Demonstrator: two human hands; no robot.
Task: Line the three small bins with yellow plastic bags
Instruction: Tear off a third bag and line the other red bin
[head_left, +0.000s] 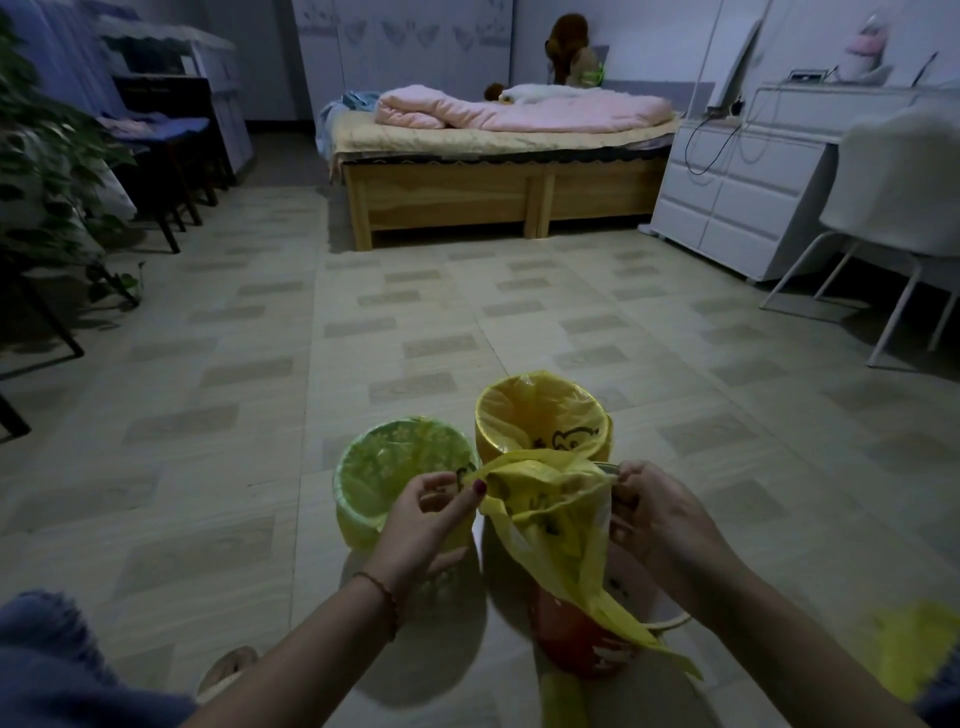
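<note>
**Third bag being opened over the red bin, dim bedroom floor**

Both hands are holding a loose yellow bag (550, 514) by its top edge. The left hand (426, 519) is pinching the rim between thumb and fingers (470, 491); the right hand (654, 512) is gripping the opposite side, fingers curled shut on the plastic. The bag is hanging stretched between them, its tail trailing down over the red bin (576, 639), which is sitting on the floor directly below and partly hidden.

Two other bins are standing just beyond the hands, touching or nearly so: a green bin (363, 499) on the left and a yellow bin (540, 415) on the right, each with yellow plastic already folded over its rim.

The tiled floor (249, 374) is running back to a wooden bed (498, 192) carrying a pink quilt (524, 111). A white dresser (727, 187) and white chair (893, 208) are standing at right. A leafy plant (47, 156) and dark stools (166, 171) are occupying the left. More yellow plastic (909, 649), blurred, is lying at the lower right corner.
</note>
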